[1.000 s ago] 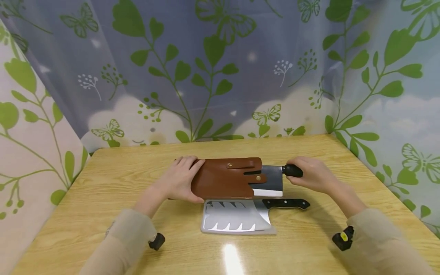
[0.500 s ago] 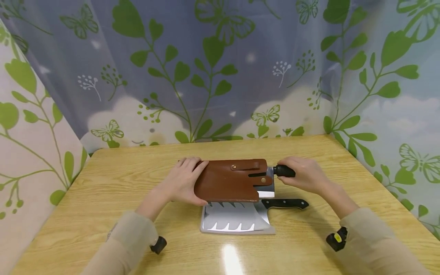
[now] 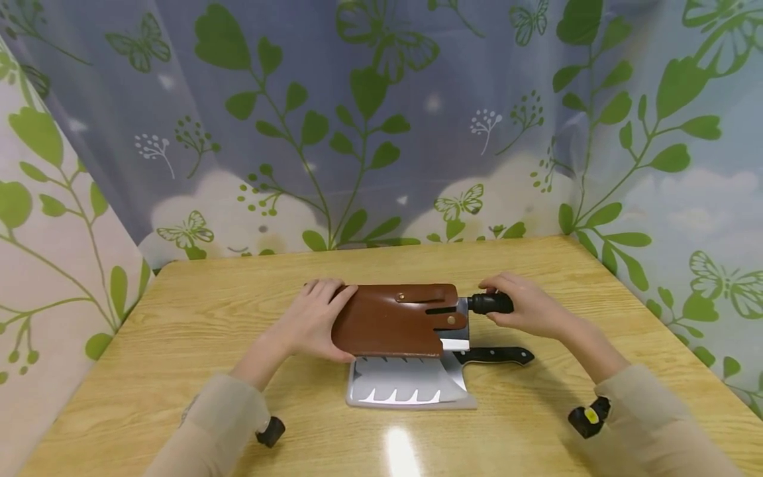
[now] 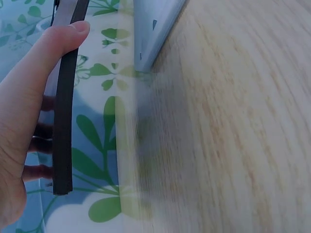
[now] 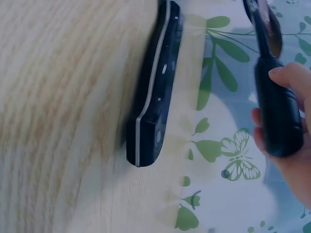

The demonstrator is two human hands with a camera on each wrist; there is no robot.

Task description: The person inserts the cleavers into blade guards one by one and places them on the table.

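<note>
A brown leather knife sheath (image 3: 387,324) is gripped at its left end by my left hand (image 3: 310,321), thumb along the near edge and fingers at the far side. The left wrist view shows the thumb over the sheath's dark edge (image 4: 64,126). Most of a cleaver's blade (image 3: 457,338) is inside the sheath, with a strip showing at the right. My right hand (image 3: 530,306) holds the cleaver's black handle (image 5: 278,109) between thumb and fingers. Just below, a second cleaver with a black riveted handle (image 3: 495,356) lies in a pale blade cover (image 3: 405,391) with tooth-shaped cut-outs.
The wood-grain table (image 3: 197,298) carries all of this. A leaf-and-butterfly printed curtain (image 3: 381,165) stands along its back and sides. The sheath overlaps the upper part of the second cleaver in the head view.
The cleaver has slid left, deeper into the sheath, so less blade shows. The sheath has come slightly toward me over the second cleaver. The right hand's fingers have loosened somewhat on the handle.
</note>
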